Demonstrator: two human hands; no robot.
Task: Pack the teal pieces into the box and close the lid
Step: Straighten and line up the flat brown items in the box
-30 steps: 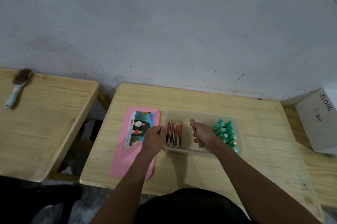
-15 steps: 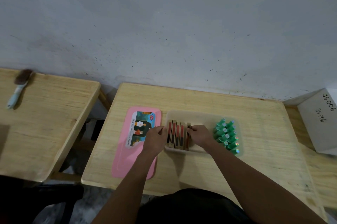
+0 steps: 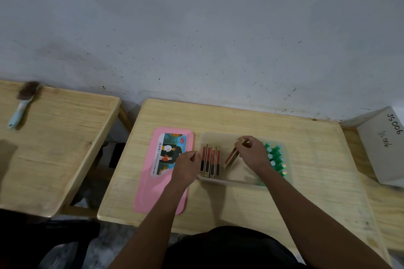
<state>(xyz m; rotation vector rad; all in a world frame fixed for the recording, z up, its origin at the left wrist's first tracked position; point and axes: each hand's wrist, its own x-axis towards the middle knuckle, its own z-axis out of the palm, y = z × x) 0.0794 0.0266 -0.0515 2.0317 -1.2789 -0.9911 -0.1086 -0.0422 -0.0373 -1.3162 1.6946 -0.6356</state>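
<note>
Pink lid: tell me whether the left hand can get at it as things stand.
Probably yes. The left hand rests at the box's left edge, right beside the pink lid, which lies flat with nothing on it.

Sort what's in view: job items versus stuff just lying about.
Job: box, teal pieces, pink lid, red-and-tan pieces, left hand, right hand.
Lying about: brush, white carton.

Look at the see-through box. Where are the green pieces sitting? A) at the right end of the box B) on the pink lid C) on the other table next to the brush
A: the green pieces stand bunched at the right end of the box, just past the right hand, while the pink lid lies left of the box.
</note>
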